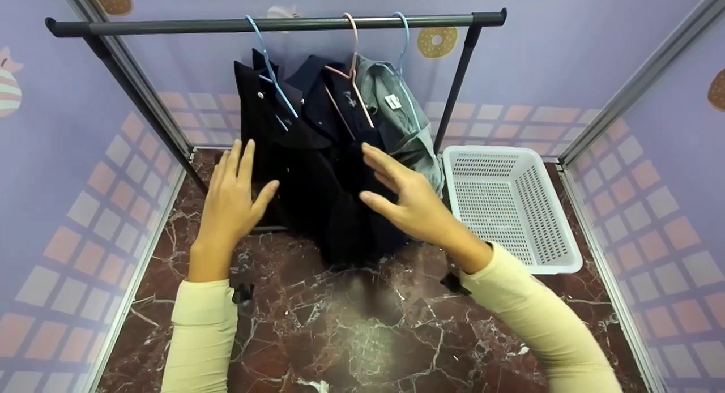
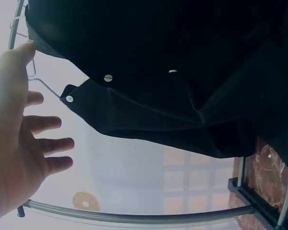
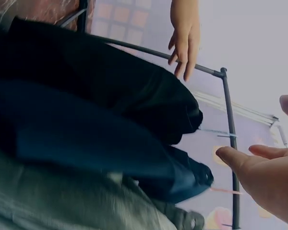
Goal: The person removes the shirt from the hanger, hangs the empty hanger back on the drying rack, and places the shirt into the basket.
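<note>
Three garments hang side by side on a rail. A black one with snap buttons [image 1: 300, 178] is on a blue hanger [image 1: 274, 81], a navy one [image 1: 317, 95] on a pink hanger [image 1: 355, 42], and a grey-green one [image 1: 374, 78] on a second blue hanger [image 1: 406, 39]. My left hand [image 1: 229, 195] is beside the black garment's left side, fingers extended and holding nothing. In front of the navy garment is my right hand [image 1: 416, 203], thumb apart from the fingers, also holding nothing. The right wrist view shows both hands apart from the cloth.
The dark metal rail [image 1: 198, 26] spans the back on slanted posts. A white perforated basket [image 1: 510, 267] stands on the right of the garments, on the reddish marbled floor [image 1: 351, 325]. Patterned lilac walls [image 1: 640, 98] enclose the space on the left, right and back.
</note>
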A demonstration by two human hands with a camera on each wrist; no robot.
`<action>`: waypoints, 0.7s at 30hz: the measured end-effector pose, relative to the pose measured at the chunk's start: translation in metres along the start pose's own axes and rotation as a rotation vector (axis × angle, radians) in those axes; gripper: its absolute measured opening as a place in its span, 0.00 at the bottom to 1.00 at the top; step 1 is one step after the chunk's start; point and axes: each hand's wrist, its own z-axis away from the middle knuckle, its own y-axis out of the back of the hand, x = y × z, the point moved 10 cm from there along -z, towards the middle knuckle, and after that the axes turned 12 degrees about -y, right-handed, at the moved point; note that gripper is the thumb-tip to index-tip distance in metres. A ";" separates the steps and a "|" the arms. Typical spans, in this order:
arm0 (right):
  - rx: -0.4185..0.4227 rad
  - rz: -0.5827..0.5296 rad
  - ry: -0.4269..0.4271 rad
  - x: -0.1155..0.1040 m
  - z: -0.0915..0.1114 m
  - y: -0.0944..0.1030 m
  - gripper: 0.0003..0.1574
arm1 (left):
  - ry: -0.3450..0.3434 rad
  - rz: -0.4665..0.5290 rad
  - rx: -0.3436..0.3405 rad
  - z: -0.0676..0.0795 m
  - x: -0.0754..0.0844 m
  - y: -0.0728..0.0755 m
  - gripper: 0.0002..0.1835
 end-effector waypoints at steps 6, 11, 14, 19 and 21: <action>-0.003 -0.042 -0.066 0.009 -0.022 -0.020 0.44 | -0.001 0.034 0.029 -0.008 -0.008 -0.002 0.43; 0.008 0.008 -0.138 0.017 -0.043 -0.035 0.45 | 0.008 0.077 0.049 -0.012 -0.015 -0.003 0.41; 0.021 0.091 -0.173 0.021 -0.055 -0.044 0.46 | 0.019 0.109 0.058 -0.013 -0.019 -0.003 0.40; 0.074 0.213 -0.208 0.024 -0.073 -0.050 0.46 | 0.028 0.156 0.067 -0.016 -0.025 -0.004 0.39; 0.089 0.236 -0.220 0.025 -0.080 -0.051 0.45 | 0.032 0.171 0.065 -0.016 -0.028 -0.006 0.39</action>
